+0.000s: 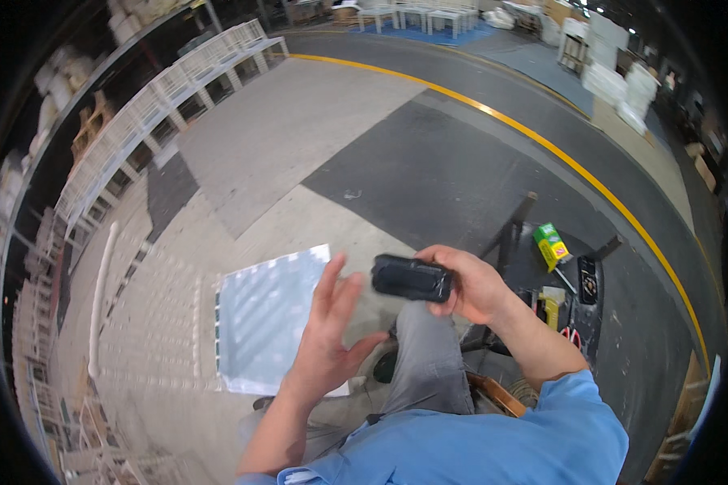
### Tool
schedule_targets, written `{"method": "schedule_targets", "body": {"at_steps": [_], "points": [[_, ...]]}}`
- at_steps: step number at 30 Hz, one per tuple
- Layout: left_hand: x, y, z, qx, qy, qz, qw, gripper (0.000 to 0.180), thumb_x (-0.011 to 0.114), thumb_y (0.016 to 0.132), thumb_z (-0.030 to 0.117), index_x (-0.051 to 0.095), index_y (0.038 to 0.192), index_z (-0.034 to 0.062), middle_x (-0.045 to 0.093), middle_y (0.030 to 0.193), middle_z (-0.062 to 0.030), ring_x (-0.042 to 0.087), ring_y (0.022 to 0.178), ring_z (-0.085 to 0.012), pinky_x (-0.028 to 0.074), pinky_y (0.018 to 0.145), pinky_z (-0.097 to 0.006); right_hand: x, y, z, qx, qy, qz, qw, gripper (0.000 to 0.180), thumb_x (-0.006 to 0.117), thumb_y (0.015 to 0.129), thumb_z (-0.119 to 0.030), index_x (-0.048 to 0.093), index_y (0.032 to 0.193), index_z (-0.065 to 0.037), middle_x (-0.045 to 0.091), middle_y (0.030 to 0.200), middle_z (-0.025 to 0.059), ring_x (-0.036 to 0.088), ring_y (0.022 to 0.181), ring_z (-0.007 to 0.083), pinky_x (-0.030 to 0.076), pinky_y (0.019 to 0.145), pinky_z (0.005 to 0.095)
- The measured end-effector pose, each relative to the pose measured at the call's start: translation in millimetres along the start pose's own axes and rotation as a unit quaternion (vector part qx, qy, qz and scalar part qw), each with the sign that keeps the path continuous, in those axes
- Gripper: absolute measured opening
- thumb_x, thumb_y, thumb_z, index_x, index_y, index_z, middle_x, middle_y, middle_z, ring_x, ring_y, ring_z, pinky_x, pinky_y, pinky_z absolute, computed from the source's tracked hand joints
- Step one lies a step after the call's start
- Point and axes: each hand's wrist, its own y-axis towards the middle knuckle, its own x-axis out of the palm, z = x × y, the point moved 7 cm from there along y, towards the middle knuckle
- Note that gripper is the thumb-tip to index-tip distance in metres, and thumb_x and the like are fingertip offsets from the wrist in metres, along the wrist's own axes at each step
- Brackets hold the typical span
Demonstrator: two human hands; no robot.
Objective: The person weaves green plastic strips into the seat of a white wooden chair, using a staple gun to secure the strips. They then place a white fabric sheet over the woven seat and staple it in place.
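1 black case (411, 277) in right grip (469, 284).

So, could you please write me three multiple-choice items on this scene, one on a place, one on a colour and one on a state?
1. Where is the green box?
A. On the dark stool to the person's right
B. On the clear sheet
C. In the left hand

2. What colour is the floor line?
A. White
B. Yellow
C. Red

3. How is the right hand?
A. Open and empty
B. Flat on the floor
C. Closed on the black device

Answers: 1 A, the box lies on the stool beside other small items. 2 B, the curved stripe is yellow. 3 C, the fingers wrap one end of the device, while the left hand is open beside it.
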Motion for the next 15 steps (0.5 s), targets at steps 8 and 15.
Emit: {"method": "schedule_targets", "body": {"at_steps": [8,15], "points": [[-107,9,64,0.048,0.139,0.061,0.987,0.046,0.09,0.077,0.009,0.074,0.12,0.0059,0.064,0.137,-0.0208,0.071,0.113,-0.036,0.061,0.092,-0.041,166,-11,-48,-0.186,-0.088,-0.176,0.963,0.057,0.065,0.107,-0.036,0.052,0.144,0.005,0.066,0.128,0.0181,0.071,0.099,0.0222,0.056,0.082,0.0301],[-148,17,92,0.116,0.043,0.24,0.963,0.094,0.078,0.09,0.051,0.029,0.159,0.0083,0.056,0.148,-0.0303,0.061,0.133,-0.0436,0.059,0.106,-0.047,197,-29,-77,-0.578,-0.255,-0.017,0.774,0.12,0.098,0.073,-0.036,0.03,0.165,0.0,0.06,0.141,0.0356,0.069,0.125,0.0401,0.061,0.1,0.0514]]}}
